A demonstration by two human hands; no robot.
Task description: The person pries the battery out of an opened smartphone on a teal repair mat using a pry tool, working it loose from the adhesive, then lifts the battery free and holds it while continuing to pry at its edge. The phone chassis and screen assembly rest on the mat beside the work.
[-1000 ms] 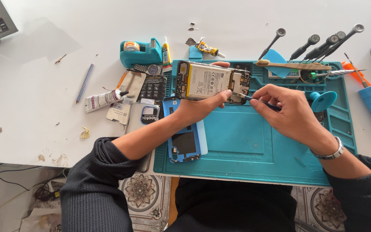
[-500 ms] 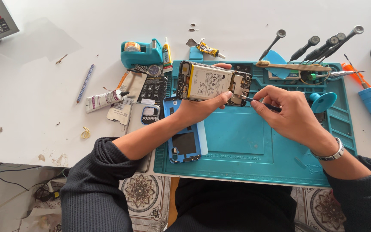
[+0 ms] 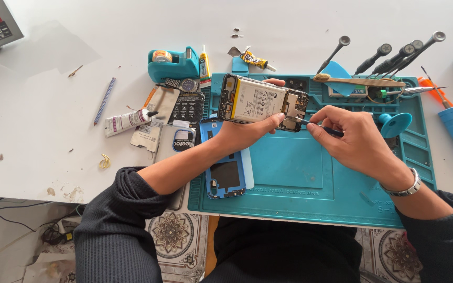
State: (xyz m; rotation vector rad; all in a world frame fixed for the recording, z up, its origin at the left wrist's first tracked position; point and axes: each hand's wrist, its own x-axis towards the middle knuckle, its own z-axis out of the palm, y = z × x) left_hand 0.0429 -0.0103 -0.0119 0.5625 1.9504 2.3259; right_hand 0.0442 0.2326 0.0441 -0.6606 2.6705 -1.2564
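Opened phone (image 3: 260, 102) in left hand (image 3: 245, 133), tool (image 3: 321, 127) pinched by right hand (image 3: 349, 136) (mat (image 3: 300, 178) beneath).

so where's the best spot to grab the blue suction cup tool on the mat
Take the suction cup tool by its raised knob, coming from above. Its disc lies flat on the teal mat, so only the knob offers a grip; the right hand is nearest.

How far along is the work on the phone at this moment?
Done: the blue back cover is off and lies on the teal mat. In hand: the left hand holds the opened phone, and the right hand works a thin tool at its end. Left: the phone is open, cover not refitted.
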